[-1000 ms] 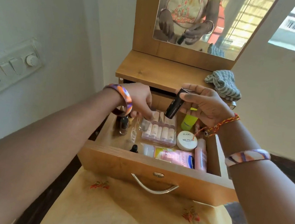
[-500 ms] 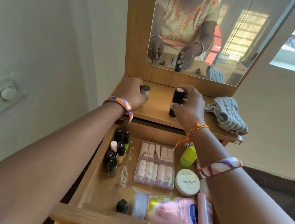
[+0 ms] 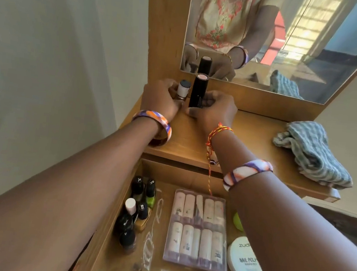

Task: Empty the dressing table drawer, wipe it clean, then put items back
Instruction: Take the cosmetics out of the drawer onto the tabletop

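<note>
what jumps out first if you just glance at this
Both hands meet at the back left of the tabletop under the mirror: the right hand grips a tall black tube, the left hand a small white-capped bottle. Below, the open drawer holds nail polish bottles and more.

"ZUDI…" and "NAIL POLI…" are being shown, partly cut off by an arm, on a round white tub [image 3: 245, 262] lying in the drawer [image 3: 114, 261].
</note>
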`<state>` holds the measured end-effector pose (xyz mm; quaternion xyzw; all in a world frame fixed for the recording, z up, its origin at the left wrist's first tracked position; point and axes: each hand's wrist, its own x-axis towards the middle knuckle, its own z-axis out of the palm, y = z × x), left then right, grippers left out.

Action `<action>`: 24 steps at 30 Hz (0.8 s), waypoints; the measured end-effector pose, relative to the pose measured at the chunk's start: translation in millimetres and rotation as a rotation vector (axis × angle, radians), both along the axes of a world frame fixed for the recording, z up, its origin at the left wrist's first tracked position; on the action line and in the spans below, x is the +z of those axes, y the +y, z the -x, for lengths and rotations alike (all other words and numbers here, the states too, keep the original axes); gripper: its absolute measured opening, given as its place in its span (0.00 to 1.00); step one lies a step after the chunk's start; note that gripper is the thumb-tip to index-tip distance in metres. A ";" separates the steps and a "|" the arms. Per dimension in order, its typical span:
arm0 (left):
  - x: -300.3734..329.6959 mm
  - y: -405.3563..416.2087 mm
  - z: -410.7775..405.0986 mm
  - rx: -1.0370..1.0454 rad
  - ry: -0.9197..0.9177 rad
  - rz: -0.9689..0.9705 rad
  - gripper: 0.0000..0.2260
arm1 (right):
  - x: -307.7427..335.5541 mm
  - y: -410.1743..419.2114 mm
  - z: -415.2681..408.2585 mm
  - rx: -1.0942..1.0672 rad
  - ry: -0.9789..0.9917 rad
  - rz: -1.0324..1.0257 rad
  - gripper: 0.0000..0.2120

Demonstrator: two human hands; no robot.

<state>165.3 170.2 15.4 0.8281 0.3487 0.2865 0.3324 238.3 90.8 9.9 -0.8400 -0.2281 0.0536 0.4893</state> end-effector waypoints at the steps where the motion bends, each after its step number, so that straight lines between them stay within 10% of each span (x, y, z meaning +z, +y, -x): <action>1: -1.4 2.7 -3.3 0.005 -0.011 0.012 0.17 | -1.5 6.0 -2.5 -0.010 0.016 -0.009 0.22; 17: -2.8 5.8 -8.4 0.056 0.019 0.014 0.18 | -1.5 6.0 -1.3 -0.103 0.203 -0.092 0.26; 24: 14.2 -28.7 54.6 -0.112 -0.037 -0.056 0.07 | -2.3 -38.0 44.9 -0.077 0.190 -0.123 0.12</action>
